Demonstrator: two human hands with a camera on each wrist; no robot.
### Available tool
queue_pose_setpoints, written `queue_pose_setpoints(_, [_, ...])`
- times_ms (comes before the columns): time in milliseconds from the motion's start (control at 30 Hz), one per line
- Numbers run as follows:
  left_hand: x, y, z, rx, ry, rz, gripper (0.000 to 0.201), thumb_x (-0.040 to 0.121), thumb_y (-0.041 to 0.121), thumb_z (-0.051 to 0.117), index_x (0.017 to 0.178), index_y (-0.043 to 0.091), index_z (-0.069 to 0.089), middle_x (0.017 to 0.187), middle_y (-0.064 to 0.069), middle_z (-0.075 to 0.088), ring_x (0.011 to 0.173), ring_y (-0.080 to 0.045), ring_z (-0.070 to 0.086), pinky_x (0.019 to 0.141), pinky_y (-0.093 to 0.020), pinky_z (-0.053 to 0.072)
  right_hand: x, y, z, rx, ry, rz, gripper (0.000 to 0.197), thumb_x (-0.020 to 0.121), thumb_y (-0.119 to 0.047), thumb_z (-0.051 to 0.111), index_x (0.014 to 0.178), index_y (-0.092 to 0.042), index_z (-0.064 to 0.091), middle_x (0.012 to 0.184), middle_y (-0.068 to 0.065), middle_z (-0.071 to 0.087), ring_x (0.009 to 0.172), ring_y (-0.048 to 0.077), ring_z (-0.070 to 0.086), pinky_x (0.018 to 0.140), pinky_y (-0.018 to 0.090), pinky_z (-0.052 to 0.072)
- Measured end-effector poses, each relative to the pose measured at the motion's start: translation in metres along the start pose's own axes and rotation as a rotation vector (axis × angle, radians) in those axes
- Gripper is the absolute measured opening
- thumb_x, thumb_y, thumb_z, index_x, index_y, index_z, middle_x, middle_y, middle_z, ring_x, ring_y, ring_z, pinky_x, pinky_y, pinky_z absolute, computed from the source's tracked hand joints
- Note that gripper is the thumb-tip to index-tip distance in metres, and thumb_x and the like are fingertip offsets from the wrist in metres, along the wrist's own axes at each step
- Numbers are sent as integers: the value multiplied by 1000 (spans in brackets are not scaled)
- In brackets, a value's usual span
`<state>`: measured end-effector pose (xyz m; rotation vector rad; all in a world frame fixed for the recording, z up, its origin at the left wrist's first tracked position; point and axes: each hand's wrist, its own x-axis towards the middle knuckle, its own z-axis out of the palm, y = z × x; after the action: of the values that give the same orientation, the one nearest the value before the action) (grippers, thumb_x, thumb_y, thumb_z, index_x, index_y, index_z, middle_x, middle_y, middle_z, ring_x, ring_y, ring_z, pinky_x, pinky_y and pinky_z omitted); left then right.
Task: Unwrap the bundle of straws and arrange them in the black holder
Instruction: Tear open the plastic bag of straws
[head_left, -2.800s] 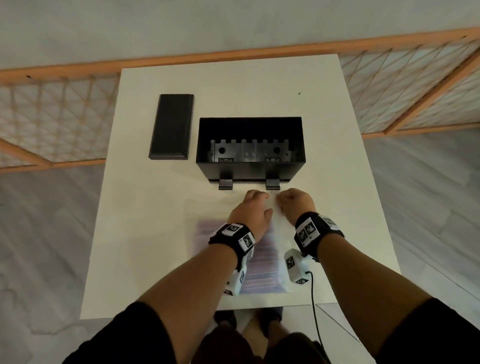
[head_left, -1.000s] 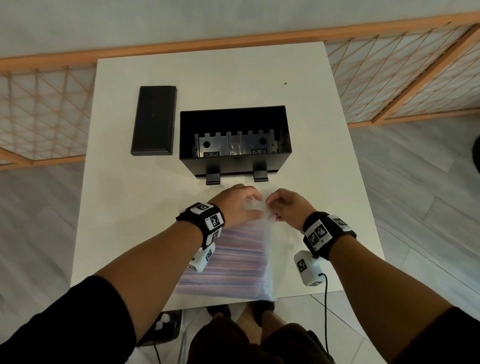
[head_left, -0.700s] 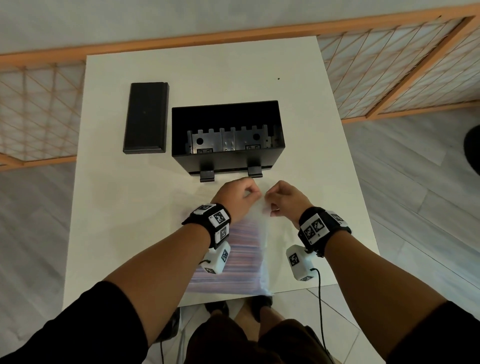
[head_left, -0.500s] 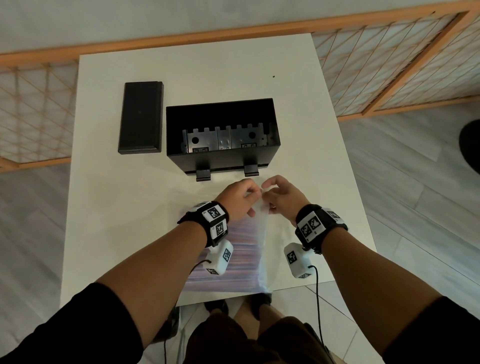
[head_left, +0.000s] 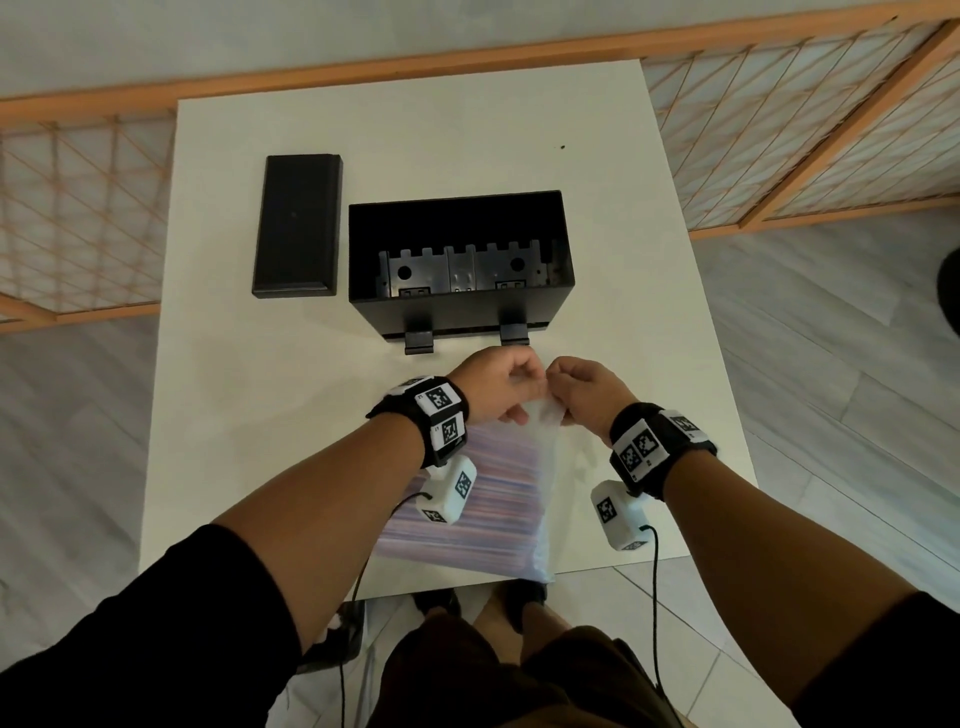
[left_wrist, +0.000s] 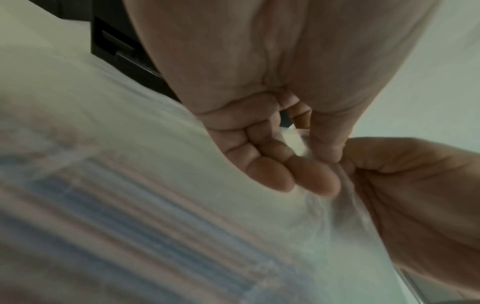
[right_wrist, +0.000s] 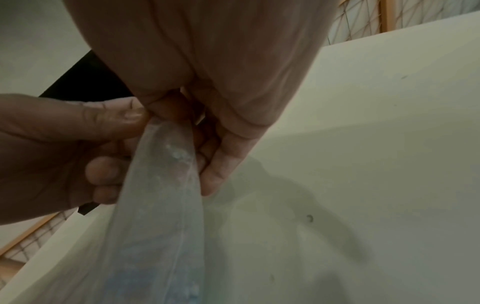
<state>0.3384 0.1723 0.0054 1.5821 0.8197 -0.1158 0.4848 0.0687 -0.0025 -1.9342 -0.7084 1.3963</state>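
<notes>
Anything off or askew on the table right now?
Mostly fine. The straw bundle overhangs the table's near edge while both hands pinch its wrapper. The black holder stands square, its lid beside it.

Blk holder (head_left: 457, 312), pink/blue-striped straws (head_left: 483, 499)

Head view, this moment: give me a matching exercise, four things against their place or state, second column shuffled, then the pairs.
1. black holder
2. black lid
3. straws
4. hands: left hand, right hand

A. inside the clear wrapper, at the table's near edge
B. open-topped, mid-table
C. pinching the wrapper's top
D. flat beside the holder, on the person's left

Pairs: 1-B, 2-D, 3-A, 4-C
</notes>
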Motion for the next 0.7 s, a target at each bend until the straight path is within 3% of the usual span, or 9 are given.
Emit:
queue_pose_setpoints(67, [-2,1,0,-18,-69,-38,15,99,28,64,101,13,63,97,-1,70,70,-21,75,62,-31,55,0,-3,0,-22,13,-8,31,93,-16,50,63,-23,53,63,1,55,64,21,55,60,32,49])
queue_pose_setpoints(133, [-3,1,0,72,-103,-52,26,98,37,64,99,12,65,87,0,68,65,-14,71,60,-27,54,-1,-6,-1,-28,11,-8,30,93,-16,50,64,-23,54,64,1,55,63,21,55,58,31,48])
queue_pose_setpoints(267, [-6,1,-8,307,-15,9,40,92,51,68,86,11,70,65,6,54,53,-9,48,55,-24,41,-6,-9,-1,-27,-13,-16,30,93,-12,49,65,-21,51,65,0,50,63,19,49,60,32,49])
queue_pose_setpoints(333, [-11,2,-19,400,26,15,45,89,60,66,78,16,72,59,8,51,49,-8,43,53,-25,37,-10,-10,0,13,-41,0,25,96,-10,48,72,-16,52,68,4,48,64,19,49,62,32,54])
queue_pose_setpoints(433, [-24,2,-46,547,57,-18,57,88,72,57,68,20,69,54,3,56,46,-12,45,51,-24,37,-20,-11,2,53,-81,24,26,97,-8,46,72,-12,52,62,3,50,55,16,53,68,33,59])
queue_pose_setpoints(567, [-48,0,-91,623,160,-69,69,90,75,50,61,15,68,48,0,54,45,-17,51,56,-27,43,-33,-7,3,41,-96,18,31,97,-7,46,67,-14,53,55,0,53,55,18,60,79,43,61])
queue_pose_setpoints(633, [-62,-4,-109,661,193,-73,69,91,73,51,58,15,67,51,-1,58,48,-16,55,57,-27,40,-38,-7,1,47,-72,3,30,97,-5,45,68,-11,52,53,0,52,52,16,59,80,45,59])
queue_pose_setpoints(700, [-76,-10,-125,680,229,-78,70,89,76,50,56,17,67,57,-2,64,55,-16,61,61,-30,45,-42,-8,-4,50,-42,-18,30,96,-4,45,68,-10,52,51,-2,53,50,14,56,79,45,58])
